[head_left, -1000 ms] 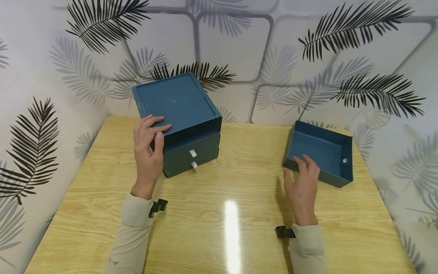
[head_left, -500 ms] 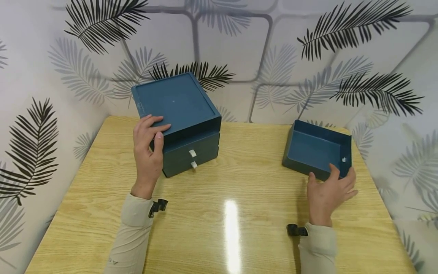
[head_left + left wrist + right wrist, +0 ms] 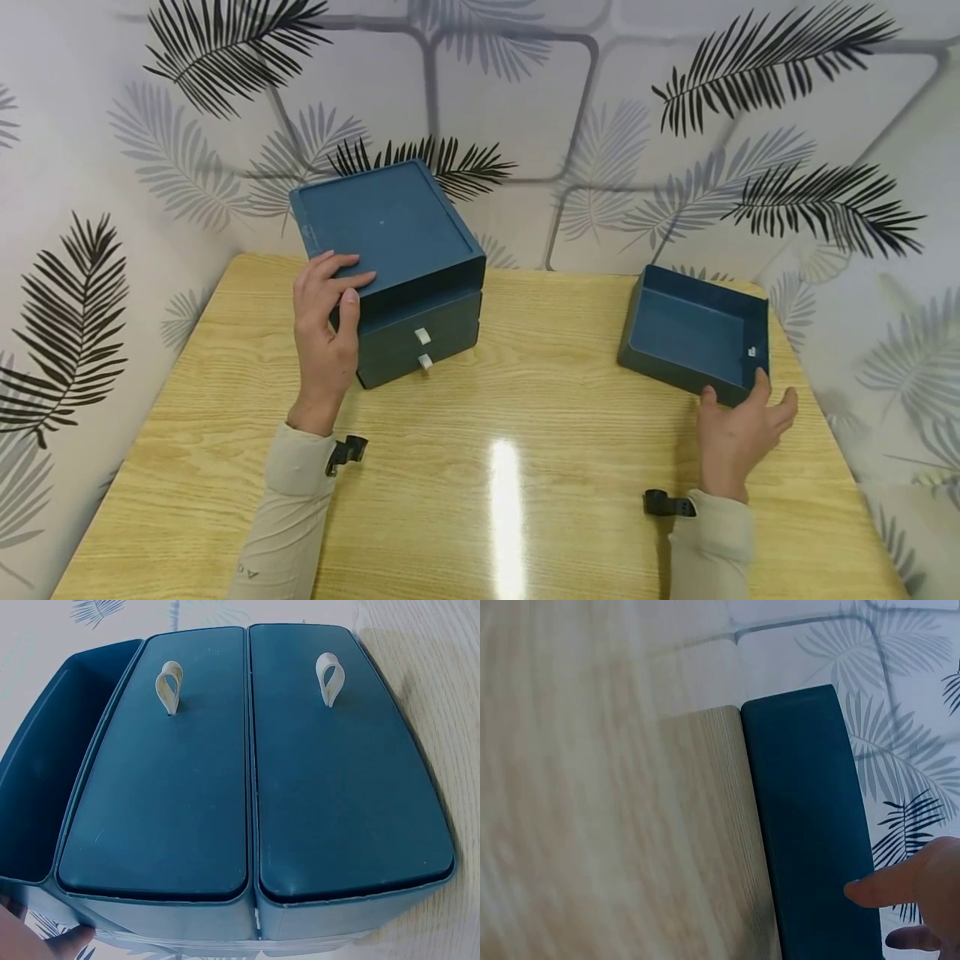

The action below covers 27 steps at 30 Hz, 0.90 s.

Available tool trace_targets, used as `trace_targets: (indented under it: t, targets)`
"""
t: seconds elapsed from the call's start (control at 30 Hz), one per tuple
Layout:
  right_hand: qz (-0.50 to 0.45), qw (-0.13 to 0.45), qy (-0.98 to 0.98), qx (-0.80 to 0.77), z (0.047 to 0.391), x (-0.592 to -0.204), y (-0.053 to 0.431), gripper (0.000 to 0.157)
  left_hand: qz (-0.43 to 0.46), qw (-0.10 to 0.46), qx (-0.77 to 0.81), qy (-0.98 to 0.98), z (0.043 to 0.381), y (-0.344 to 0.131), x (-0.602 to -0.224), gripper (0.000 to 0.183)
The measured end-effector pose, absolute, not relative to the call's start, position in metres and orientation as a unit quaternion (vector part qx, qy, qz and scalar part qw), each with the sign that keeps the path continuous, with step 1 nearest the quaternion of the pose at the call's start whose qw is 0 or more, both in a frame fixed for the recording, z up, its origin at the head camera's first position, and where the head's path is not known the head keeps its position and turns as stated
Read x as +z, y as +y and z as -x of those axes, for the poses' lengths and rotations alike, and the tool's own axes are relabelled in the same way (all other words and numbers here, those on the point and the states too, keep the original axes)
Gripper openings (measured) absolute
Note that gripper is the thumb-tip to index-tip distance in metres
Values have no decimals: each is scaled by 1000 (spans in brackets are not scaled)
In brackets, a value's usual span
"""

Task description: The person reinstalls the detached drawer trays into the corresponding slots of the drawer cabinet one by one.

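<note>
A blue drawer cabinet [image 3: 393,225] stands at the left of the table. Its top slot is empty, and below are two closed drawers with small pale loop pulls; the left wrist view shows their fronts [image 3: 161,795]. My left hand [image 3: 322,333] rests on the cabinet's left front corner, fingers over the top and thumb by the front edge. On the right lies a loose, empty blue drawer [image 3: 686,329], open side up. My right hand [image 3: 738,433] is at its near right corner, fingers spread. In the right wrist view the thumb [image 3: 877,889] lies against the drawer's outer wall [image 3: 806,817].
Both things stand on a light wood table [image 3: 442,500], towards its back edge. Behind it rises a wall [image 3: 517,108] with a feather-leaf print. A bright strip of light reflects off the tabletop. Black camera mounts [image 3: 347,454] sit at both wrists.
My right hand has moved right along the loose drawer's near side to its right corner. The drawer has barely shifted. My left hand and the cabinet stay as they were.
</note>
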State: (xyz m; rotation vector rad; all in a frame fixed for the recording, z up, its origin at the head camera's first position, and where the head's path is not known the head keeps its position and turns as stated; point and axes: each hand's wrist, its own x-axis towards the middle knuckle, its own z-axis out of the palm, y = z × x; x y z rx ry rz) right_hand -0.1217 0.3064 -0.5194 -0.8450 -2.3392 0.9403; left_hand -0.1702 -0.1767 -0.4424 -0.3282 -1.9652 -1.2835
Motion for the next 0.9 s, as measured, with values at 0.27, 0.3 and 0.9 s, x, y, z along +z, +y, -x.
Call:
trace_targets:
  t: [0.27, 0.3, 0.9]
  targets:
    - [315, 150, -862, 368, 124, -523, 315, 74, 125, 375, -501, -770, 170, -177, -443, 28]
    - [315, 148, -862, 368, 124, -523, 315, 72, 125, 375, -502, -770, 170, -177, -443, 28]
    - [260, 208, -901, 278, 116, -519, 300, 51, 126, 374, -501, -770, 170, -177, -442, 29]
